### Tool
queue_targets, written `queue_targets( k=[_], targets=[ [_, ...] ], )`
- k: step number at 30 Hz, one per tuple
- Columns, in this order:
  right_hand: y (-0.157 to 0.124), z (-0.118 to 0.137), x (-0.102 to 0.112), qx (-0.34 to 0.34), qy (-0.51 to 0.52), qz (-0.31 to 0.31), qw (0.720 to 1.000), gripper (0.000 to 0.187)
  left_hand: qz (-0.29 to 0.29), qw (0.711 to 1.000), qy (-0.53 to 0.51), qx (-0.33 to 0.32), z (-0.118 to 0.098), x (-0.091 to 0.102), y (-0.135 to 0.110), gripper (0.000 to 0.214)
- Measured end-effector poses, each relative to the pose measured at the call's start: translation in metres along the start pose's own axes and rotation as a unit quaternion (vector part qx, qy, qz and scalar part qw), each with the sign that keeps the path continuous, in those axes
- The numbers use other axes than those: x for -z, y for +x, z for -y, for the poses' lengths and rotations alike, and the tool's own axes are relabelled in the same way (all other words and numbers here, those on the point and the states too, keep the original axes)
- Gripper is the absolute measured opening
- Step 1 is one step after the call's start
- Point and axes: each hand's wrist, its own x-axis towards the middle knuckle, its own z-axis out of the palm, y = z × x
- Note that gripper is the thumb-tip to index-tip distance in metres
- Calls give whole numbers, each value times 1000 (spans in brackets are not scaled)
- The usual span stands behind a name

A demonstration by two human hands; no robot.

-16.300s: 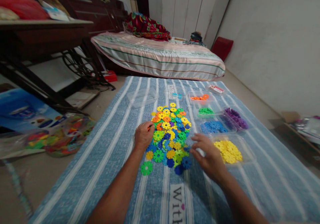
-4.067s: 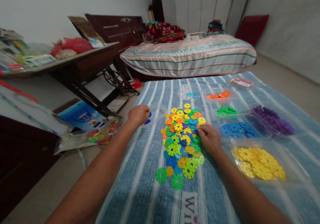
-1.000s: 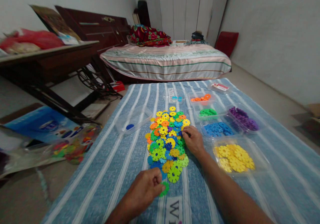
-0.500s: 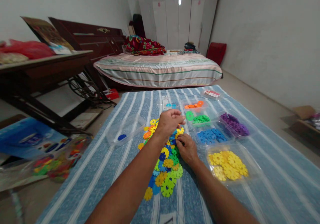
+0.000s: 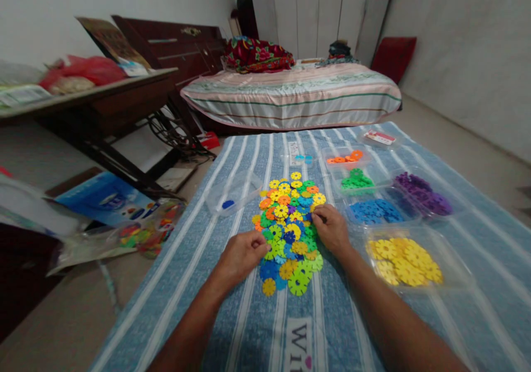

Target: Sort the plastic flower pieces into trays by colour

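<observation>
A pile of flower-shaped plastic discs [image 5: 299, 248] in yellow, green, orange and blue lies on the striped cloth. At its left edge is my left hand [image 5: 244, 254], thumb and fingers curled together against the green discs. My right hand [image 5: 333, 229] rests at the pile's right edge, its fingers bent in a pinch beside yellow and blue discs. Whatever either hand's fingertips hold is hidden. Right of the pile stand clear boxes of sorted discs: green discs [image 5: 357, 181], blue discs [image 5: 376, 211], purple discs [image 5: 423, 194], yellow discs [image 5: 406, 261] and orange discs [image 5: 345, 158].
Left of the pile, a clear box [image 5: 244, 199] holds dark blue pieces. Light blue pieces [image 5: 303, 159] sit in another box at the back. A lidded box with a red-and-white label [image 5: 380, 137] is at the far right corner. Beyond is a bed [image 5: 290, 98].
My left hand has come back from over the green box to the pile's left edge. The green disc at that box's rim now lies among the others. My right hand stays beside the pile.
</observation>
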Motion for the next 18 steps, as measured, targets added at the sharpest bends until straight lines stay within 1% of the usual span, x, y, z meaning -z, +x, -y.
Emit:
queue_targets(
  k=[3,5,7,9,13,15,18],
  targets=[
    [0,0,1,1,3,-2,1000,16,35,998,48,34,15,0,-28,22],
    [-1,0,1,2,2,-4,1000,16,61,994,74,54,19,-2,-41,22],
    [-1,0,2,2,0,-6,1000,16,70,991,98,64,19,-7,-50,19],
    [-1,0,2,3,-2,-4,1000,17,56,988,128,61,17,-13,-54,17],
    [-1,-2,2,2,-3,-2,1000,17,34,983,179,28,13,-24,-58,12],
    [-1,-2,2,1,-1,-2,1000,17,31,984,176,26,13,-27,-59,12],
    [-1,-1,3,0,-1,-1,1000,16,34,991,125,38,16,-27,-60,18]
  ],
)
